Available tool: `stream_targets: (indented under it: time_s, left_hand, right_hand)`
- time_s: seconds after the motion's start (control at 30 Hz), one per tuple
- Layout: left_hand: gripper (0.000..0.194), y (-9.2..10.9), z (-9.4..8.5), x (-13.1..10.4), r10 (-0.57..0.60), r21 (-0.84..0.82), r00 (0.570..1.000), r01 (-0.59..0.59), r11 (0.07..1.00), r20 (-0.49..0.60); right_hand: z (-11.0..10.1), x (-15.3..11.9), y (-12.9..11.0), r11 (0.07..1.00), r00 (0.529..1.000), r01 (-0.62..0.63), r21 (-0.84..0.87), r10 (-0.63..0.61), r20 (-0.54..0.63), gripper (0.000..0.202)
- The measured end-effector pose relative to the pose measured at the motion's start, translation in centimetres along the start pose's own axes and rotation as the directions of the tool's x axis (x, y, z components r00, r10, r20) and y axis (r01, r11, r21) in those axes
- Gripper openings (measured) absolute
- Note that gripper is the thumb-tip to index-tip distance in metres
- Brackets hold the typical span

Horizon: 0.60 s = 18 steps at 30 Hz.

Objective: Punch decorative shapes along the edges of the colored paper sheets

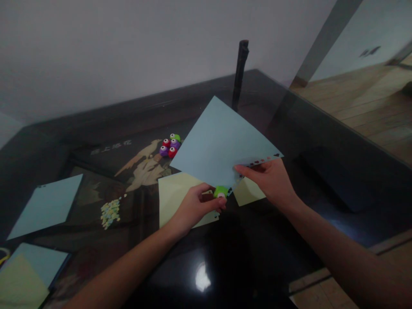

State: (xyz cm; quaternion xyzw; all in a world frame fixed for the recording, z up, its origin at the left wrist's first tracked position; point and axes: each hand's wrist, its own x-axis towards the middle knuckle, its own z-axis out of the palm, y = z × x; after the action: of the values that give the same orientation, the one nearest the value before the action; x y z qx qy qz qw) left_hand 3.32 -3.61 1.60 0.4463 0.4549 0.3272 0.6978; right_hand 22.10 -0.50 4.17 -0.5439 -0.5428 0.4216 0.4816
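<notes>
My left hand (pixel 196 205) is closed around a small green paper punch (pixel 220 192) with a white eye on it. The punch sits at the near corner of a light blue sheet of paper (pixel 219 141). Pinched along its right edge by my right hand (pixel 270 178), that sheet is held tilted above the table. Small shaped holes run along the edge beside my right fingers. Partly hidden below are pale yellow paper (pixel 174 193), under my left hand, and another yellow piece (pixel 249 192) by my right hand.
Several red, purple and green punches (pixel 170 146) cluster on the dark glossy table (pixel 199 249). A pile of tiny paper cut-outs (pixel 110 213) lies left of them. Farther left are a blue sheet (pixel 48 206) and stacked blue and yellow sheets (pixel 24 279). A dark upright post (pixel 240 71) stands behind.
</notes>
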Motion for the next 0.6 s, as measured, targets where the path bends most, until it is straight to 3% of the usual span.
stream_targets:
  time_s: [0.4,0.6]
  left_hand:
    - [0.028,0.2,0.2,-0.1,-0.044,0.044,0.999,0.045,0.998,-0.013]
    - [0.030,0.1,0.2,0.0,-0.033,0.076,0.999,0.035,0.996,-0.032]
  right_hand:
    - [0.1,0.4,1.2,0.996,0.991,0.088,-0.023,-0.085,0.108,0.012]
    - [0.0,0.4,1.1,0.986,0.992,0.072,-0.149,-0.056,0.111,0.017]
